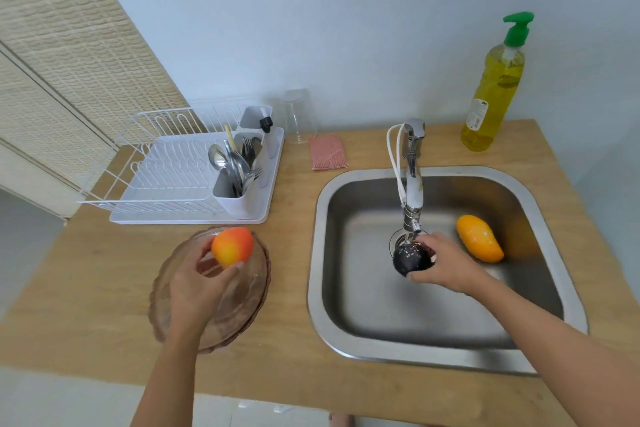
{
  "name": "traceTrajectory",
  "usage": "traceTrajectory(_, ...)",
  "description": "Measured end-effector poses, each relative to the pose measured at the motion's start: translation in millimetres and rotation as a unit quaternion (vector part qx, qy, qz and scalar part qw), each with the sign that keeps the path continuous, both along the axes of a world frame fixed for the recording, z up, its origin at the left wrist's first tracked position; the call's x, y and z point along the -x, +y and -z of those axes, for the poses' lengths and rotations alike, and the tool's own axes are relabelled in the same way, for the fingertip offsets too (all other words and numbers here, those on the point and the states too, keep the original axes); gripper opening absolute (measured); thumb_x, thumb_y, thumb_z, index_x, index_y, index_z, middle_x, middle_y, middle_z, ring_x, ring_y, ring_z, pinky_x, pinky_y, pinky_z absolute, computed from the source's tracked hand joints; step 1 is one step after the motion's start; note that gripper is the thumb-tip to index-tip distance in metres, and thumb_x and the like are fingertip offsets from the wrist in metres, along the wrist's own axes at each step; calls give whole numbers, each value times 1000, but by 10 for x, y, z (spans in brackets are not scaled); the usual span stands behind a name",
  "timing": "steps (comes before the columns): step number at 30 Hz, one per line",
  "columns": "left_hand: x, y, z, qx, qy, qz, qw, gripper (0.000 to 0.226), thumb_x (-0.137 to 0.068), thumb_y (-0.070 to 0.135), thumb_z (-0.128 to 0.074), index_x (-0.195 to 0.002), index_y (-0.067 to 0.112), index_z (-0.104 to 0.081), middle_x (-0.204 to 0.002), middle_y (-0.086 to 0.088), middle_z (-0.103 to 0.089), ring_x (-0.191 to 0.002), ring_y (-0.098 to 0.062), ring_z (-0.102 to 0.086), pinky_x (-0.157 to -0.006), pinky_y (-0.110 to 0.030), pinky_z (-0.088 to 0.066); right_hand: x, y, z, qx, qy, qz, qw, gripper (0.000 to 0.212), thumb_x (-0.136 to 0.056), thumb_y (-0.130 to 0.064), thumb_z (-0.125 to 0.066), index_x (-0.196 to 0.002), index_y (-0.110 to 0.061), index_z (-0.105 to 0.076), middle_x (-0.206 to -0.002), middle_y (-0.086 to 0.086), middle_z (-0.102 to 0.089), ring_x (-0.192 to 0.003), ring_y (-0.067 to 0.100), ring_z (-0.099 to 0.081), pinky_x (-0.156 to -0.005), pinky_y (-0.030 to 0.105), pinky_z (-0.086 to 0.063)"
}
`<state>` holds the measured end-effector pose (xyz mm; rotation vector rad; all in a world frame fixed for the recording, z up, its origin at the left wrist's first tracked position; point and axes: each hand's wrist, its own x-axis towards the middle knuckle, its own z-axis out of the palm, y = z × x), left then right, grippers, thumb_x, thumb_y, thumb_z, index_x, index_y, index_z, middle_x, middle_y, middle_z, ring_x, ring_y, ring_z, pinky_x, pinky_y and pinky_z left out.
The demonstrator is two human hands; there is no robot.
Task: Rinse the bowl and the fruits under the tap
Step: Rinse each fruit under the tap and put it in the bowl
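A clear pinkish glass bowl [249, 308] sits on the wooden counter left of the sink. Over the bowl, my left hand [199, 288] holds an orange-red fruit [232, 246]. My right hand [446, 263] grips a dark purple round fruit [410, 258] inside the steel sink [322, 253], right under the spout of the tap [412, 177], with water splashing on it. A yellow-orange mango [479, 237] lies on the sink floor to the right of my right hand.
A white dish rack [166, 177] with a cutlery holder [235, 191] stands at the back left. An upturned clear glass [298, 118] and a pink sponge [327, 151] sit behind the sink. A yellow soap bottle [495, 87] stands at the back right.
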<state>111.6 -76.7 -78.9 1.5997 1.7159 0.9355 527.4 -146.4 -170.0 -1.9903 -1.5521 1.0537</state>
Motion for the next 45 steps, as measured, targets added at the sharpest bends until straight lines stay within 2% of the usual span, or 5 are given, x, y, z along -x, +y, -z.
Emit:
traceTrajectory(18,317,57,236,1,186,-8,983,93,-61,10,-93,-137,35,-45,-130,5,-57,-115,-19,-56,-93,-41,-47,161,261,-123,-22,79,49,995,73,-46,-49,-85,-113,-32,-59,-105,-13,-66,-95,9,-65,-83,32,-56)
traceTrajectory(24,-525,-67,33,-83,81,76,990,41,-83,18,-76,-120,29,-62,-109,7,-66,-96,-14,-64,-83,-40,-55,41,222,-173,-36,117,45,991,39,-63,-22,-89,-95,-26,-67,-102,1,-71,-92,15,-70,-85,38,-57)
traceTrajectory(28,-1334,-150,323,18,46,245,968,59,-81,18,-82,-132,28,-56,-127,9,-57,-107,-4,-57,-96,-31,-51,-12,161,-203,-32,148,84,985,38,-67,-29,-91,-99,-33,-71,-94,-8,-75,-88,6,-69,-71,19,-48)
traceTrajectory(33,-2008,-250,708,110,7,358,927,86,-76,28,-86,-141,53,-36,-129,43,-37,-121,11,-45,-99,-21,-47,-43,82,-172,-12,154,93,984,42,-66,-42,-90,-103,-30,-74,-94,-1,-73,-89,14,-65,-74,27,-53)
traceTrajectory(45,-2269,-78,857,227,-113,347,903,78,-69,3,-86,-136,31,-56,-132,12,-60,-119,-14,-59,-82,-16,-56,-182,-32,-153,13,241,27,970,56,-67,9,-84,-114,-10,-62,-119,7,-68,-111,18,-66,-91,25,-56)
